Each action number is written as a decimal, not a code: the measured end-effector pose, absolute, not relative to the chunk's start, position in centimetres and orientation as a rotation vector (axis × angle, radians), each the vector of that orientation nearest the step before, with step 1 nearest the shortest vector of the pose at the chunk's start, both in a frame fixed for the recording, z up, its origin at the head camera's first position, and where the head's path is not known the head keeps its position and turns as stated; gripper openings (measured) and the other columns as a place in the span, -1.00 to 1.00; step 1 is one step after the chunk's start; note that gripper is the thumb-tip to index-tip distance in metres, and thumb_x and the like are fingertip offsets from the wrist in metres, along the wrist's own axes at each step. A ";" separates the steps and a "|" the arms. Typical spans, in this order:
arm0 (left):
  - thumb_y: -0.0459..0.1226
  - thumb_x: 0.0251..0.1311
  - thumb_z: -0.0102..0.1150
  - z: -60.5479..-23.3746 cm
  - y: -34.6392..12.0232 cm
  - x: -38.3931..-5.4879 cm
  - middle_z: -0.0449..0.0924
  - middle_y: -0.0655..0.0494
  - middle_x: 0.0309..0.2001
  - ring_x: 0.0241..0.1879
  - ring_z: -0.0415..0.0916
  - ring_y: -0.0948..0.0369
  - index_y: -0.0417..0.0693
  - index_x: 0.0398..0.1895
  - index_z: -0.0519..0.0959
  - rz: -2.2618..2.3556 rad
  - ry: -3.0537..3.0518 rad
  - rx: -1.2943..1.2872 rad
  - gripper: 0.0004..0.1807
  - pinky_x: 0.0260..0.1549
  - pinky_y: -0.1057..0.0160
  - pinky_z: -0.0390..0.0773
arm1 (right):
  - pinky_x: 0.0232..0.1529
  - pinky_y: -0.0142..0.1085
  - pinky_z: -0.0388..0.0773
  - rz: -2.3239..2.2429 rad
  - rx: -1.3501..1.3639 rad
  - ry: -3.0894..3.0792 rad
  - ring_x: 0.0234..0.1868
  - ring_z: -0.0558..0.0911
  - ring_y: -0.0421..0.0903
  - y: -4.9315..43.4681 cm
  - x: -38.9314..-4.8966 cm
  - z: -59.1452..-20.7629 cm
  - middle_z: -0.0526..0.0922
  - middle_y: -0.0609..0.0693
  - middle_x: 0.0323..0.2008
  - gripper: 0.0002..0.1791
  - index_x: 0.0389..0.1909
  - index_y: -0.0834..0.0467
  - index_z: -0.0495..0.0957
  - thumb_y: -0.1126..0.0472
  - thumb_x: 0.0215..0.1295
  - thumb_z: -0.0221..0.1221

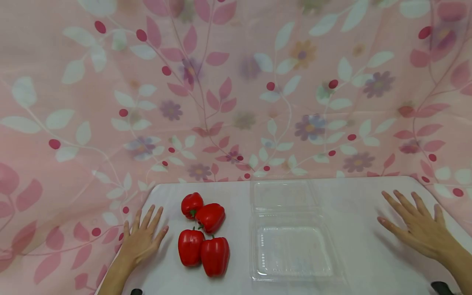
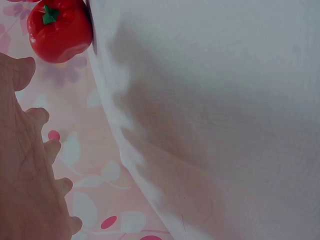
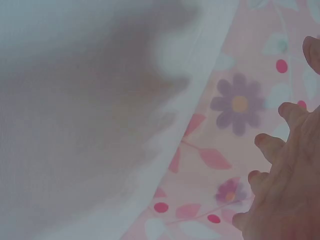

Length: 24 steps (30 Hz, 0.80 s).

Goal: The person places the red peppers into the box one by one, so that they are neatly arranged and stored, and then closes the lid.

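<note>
My left hand [image 1: 141, 241] is spread over the left side of the table, fingers apart, with nothing in it. Just to its right, several red bell peppers [image 1: 216, 256] with green stems lie in a loose cluster. One red pepper [image 2: 60, 30] shows at the top left of the left wrist view, beyond the thumb. A clear plastic clamshell box [image 1: 295, 250] lies unfolded in the middle, its lid [image 1: 284, 196] flat toward the back. Over the table's right side my right hand [image 1: 420, 225] is spread with straight fingers, holding nothing and casting a shadow beneath.
A white-covered table [image 1: 361, 246] carries everything, its edges slanting in toward the back at both sides. Behind it hangs a pink floral cloth [image 1: 236, 90], which also shows past the table edge in both wrist views. Dark wrist straps [image 1: 440, 287] show at the bottom.
</note>
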<state>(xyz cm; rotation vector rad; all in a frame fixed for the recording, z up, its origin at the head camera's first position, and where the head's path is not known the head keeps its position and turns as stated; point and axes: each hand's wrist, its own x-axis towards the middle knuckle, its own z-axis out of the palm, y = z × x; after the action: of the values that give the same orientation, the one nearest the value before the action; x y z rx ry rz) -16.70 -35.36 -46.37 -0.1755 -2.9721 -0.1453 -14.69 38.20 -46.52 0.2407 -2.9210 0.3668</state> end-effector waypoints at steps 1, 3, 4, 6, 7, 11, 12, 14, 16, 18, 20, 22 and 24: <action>0.16 0.33 -0.01 -46.4 -35.4 -16.7 -0.07 -0.21 0.52 0.45 -0.34 -0.31 0.07 0.57 0.01 -0.146 -2.975 -0.174 -0.15 0.19 -0.53 -0.39 | 0.05 0.19 -0.94 0.387 0.254 -2.918 0.44 -0.54 0.34 38.1 -14.7 -46.4 -0.27 0.28 0.53 -0.01 0.59 -0.13 -0.29 -0.22 0.34 0.11; 0.16 0.33 -0.01 -46.3 -35.4 -16.7 -0.07 -0.21 0.52 0.45 -0.33 -0.31 0.07 0.57 0.01 -0.141 -2.977 -0.174 -0.16 0.19 -0.53 -0.39 | 0.06 0.20 -0.94 0.432 0.286 -2.908 0.45 -0.52 0.34 37.9 -14.6 -46.2 -0.26 0.26 0.54 -0.03 0.59 -0.13 -0.27 -0.18 0.35 0.11; 0.16 0.33 -0.01 -46.3 -35.4 -16.7 -0.07 -0.22 0.52 0.45 -0.33 -0.32 0.08 0.58 0.00 -0.138 -2.977 -0.175 -0.15 0.19 -0.53 -0.39 | 0.07 0.21 -0.93 0.451 0.299 -2.902 0.46 -0.51 0.33 37.8 -14.5 -46.0 -0.26 0.25 0.54 -0.04 0.59 -0.13 -0.25 -0.17 0.36 0.12; 0.16 0.33 -0.01 -46.4 -35.4 -16.7 -0.06 -0.22 0.51 0.45 -0.32 -0.32 0.08 0.58 0.00 -0.132 -2.970 -0.183 -0.15 0.19 -0.53 -0.38 | 0.08 0.21 -0.92 0.477 0.323 -2.891 0.47 -0.50 0.31 37.6 -14.4 -45.8 -0.24 0.23 0.54 -0.05 0.59 -0.12 -0.23 -0.14 0.36 0.12; 0.16 0.32 0.00 -46.5 -35.4 -16.7 -0.05 -0.22 0.51 0.45 -0.32 -0.33 0.08 0.58 0.00 -0.132 -2.969 -0.184 -0.15 0.19 -0.53 -0.37 | 0.09 0.21 -0.92 0.485 0.329 -2.886 0.47 -0.50 0.30 37.5 -14.4 -45.6 -0.23 0.22 0.55 -0.06 0.59 -0.13 -0.22 -0.14 0.36 0.13; 0.17 0.31 0.00 -46.5 -35.3 -16.7 -0.05 -0.22 0.51 0.44 -0.30 -0.33 0.07 0.57 0.01 -0.122 -2.976 -0.177 -0.14 0.20 -0.52 -0.37 | 0.11 0.21 -0.91 0.520 0.361 -2.870 0.48 -0.47 0.29 36.8 -14.2 -45.1 -0.18 0.21 0.55 -0.07 0.59 -0.14 -0.18 -0.12 0.36 0.14; 0.18 0.31 0.00 -46.5 -35.3 -16.7 -0.05 -0.22 0.51 0.44 -0.30 -0.33 0.07 0.57 0.00 -0.119 -2.979 -0.173 -0.13 0.20 -0.52 -0.37 | 0.11 0.21 -0.90 0.528 0.370 -2.864 0.49 -0.46 0.29 36.7 -14.2 -45.0 -0.16 0.21 0.55 -0.08 0.59 -0.13 -0.16 -0.11 0.36 0.15; 0.18 0.31 0.00 -46.4 -35.2 -16.6 -0.05 -0.22 0.52 0.44 -0.29 -0.32 0.06 0.57 0.01 -0.118 -2.990 -0.160 -0.13 0.21 -0.51 -0.37 | 0.12 0.22 -0.89 0.541 0.384 -2.860 0.49 -0.44 0.30 36.3 -14.2 -44.8 -0.13 0.22 0.54 -0.08 0.59 -0.13 -0.15 -0.11 0.36 0.15; 0.19 0.31 -0.01 -46.4 -35.1 -16.6 -0.06 -0.23 0.52 0.45 -0.29 -0.33 0.06 0.58 0.00 -0.115 -2.998 -0.155 -0.12 0.21 -0.51 -0.38 | 0.13 0.23 -0.87 0.543 0.393 -2.856 0.49 -0.42 0.31 36.0 -14.2 -44.6 -0.10 0.24 0.53 -0.08 0.59 -0.13 -0.13 -0.11 0.35 0.16; 0.19 0.31 -0.01 -46.4 -35.1 -16.5 -0.06 -0.23 0.52 0.45 -0.30 -0.33 0.05 0.58 -0.01 -0.118 -3.000 -0.154 -0.12 0.21 -0.51 -0.38 | 0.15 0.24 -0.85 0.547 0.403 -2.855 0.49 -0.39 0.32 35.6 -14.2 -44.4 -0.05 0.26 0.52 -0.09 0.58 -0.13 -0.12 -0.12 0.34 0.17; 0.18 0.31 0.00 -46.4 -35.2 -16.5 -0.05 -0.24 0.51 0.44 -0.29 -0.33 0.05 0.58 0.00 -0.122 -2.995 -0.157 -0.12 0.20 -0.52 -0.37 | 0.16 0.24 -0.85 0.564 0.414 -2.859 0.50 -0.37 0.32 35.3 -14.1 -44.2 -0.02 0.28 0.51 -0.09 0.58 -0.14 -0.11 -0.11 0.35 0.16; 0.18 0.31 0.01 -46.4 -35.2 -16.5 -0.04 -0.23 0.51 0.44 -0.28 -0.33 0.05 0.57 0.00 -0.129 -2.986 -0.164 -0.13 0.20 -0.52 -0.36 | 0.16 0.25 -0.83 0.589 0.429 -2.860 0.50 -0.35 0.33 34.9 -14.0 -44.0 0.02 0.30 0.49 -0.10 0.58 -0.14 -0.11 -0.10 0.35 0.16; 0.17 0.31 0.02 -46.3 -35.2 -16.5 -0.03 -0.23 0.51 0.44 -0.26 -0.33 0.06 0.57 0.02 -0.136 -2.979 -0.172 -0.13 0.20 -0.53 -0.35 | 0.17 0.27 -0.81 0.633 0.451 -2.859 0.50 -0.32 0.33 34.5 -13.9 -43.8 0.02 0.31 0.49 -0.11 0.58 -0.14 -0.10 -0.08 0.36 0.16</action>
<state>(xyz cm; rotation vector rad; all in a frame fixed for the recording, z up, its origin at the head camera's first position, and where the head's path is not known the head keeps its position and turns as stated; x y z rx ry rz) -16.46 -35.23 -46.34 -0.1717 -2.9794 -0.1355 -13.85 34.52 -43.79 0.4513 -2.8586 0.6327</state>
